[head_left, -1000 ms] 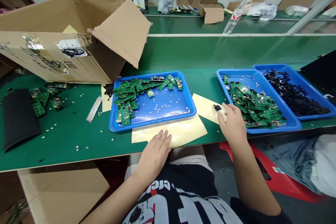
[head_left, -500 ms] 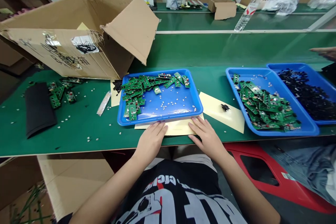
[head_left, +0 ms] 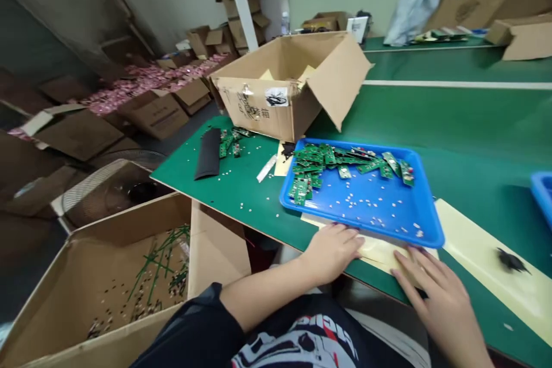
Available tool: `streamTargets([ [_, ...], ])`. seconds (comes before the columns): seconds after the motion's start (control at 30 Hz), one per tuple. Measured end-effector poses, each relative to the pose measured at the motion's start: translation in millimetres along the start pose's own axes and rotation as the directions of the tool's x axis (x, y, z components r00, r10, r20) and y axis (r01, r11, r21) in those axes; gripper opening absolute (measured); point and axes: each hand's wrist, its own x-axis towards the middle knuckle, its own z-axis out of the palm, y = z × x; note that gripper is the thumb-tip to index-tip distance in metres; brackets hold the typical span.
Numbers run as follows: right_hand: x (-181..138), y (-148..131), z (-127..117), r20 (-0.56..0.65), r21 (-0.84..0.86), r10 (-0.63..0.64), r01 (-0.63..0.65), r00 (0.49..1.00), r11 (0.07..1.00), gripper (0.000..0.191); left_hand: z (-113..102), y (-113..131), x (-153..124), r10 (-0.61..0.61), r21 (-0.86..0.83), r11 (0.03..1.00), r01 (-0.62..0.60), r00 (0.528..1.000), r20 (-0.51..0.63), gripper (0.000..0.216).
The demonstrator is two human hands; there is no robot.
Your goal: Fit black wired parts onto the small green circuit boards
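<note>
My left hand (head_left: 333,250) lies on a pale yellow sheet of paper (head_left: 379,250) at the table's front edge, fingers stretched out and close together. On the same sheet's right part, my right hand (head_left: 440,284) rests with its fingers extended and thumb apart, slightly blurred. Just beyond both hands stands a blue plastic tray (head_left: 366,224). Small green circuit boards (head_left: 310,158) are heaped along its back and left side, and tiny white bits are scattered over its floor. The sheet's back edge is hidden under or behind the tray's near rim.
Right of the tray lies another yellow sheet (head_left: 483,247) with a small black part (head_left: 512,260) on it. A large open cardboard box (head_left: 267,109) stands behind left, near a black sleeve-like piece (head_left: 209,154). Below left, an open carton (head_left: 129,236) holds green strips. A blue tray edge (head_left: 542,195) shows far right.
The camera view has swung left, bringing the floor cartons into sight and most of the right-hand trays out of it. Both hands remain on the yellow paper by the tray.
</note>
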Motion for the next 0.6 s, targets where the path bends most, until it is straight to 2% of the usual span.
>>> streamTargets([
  [0.1,9.5,4.4,9.2,-0.072,0.042,0.001,0.002,0.997,0.999,0.021,-1.5,-0.8,2.3,0.023,0.088,0.996,-0.017,0.997,-0.069,0.024],
  [0.17,17.5,0.3,9.2,-0.133,0.037,0.047,-0.043,0.990,0.998,0.019,-5.2,-3.5,2.4,0.026,0.121,0.993,-0.013,0.993,-0.111,0.023],
  [0.3,30.1,-13.5,0.5,-0.247,0.062,0.164,-0.154,0.955,0.986,0.016,-10.2,-16.7,4.0,0.042,0.051,0.998,-0.033,0.984,-0.173,0.025],
  [0.4,35.2,-18.5,-2.3,-0.191,0.133,0.194,-0.170,0.962,0.976,0.015,-8.0,-24.4,7.5,0.094,-0.032,0.994,-0.104,0.970,-0.226,0.025],
  [0.5,35.4,-21.4,-4.2,-0.146,0.159,0.165,-0.141,0.975,0.977,0.017,-13.0,-27.3,1.5,0.123,-0.080,0.986,-0.149,0.957,-0.261,0.023],
  [0.53,34.5,-22.8,-5.5,-0.148,0.167,0.156,-0.131,0.977,0.977,0.017,-18.0,-30.8,-3.5,0.083,-0.101,0.988,-0.114,0.959,-0.270,0.022],
  [0.6,31.7,-25.0,-8.7,-0.171,0.186,0.151,-0.118,0.974,0.975,0.017,-33.0,-47.5,-17.0,-0.127,-0.126,0.988,0.093,0.948,-0.293,0.020],
])
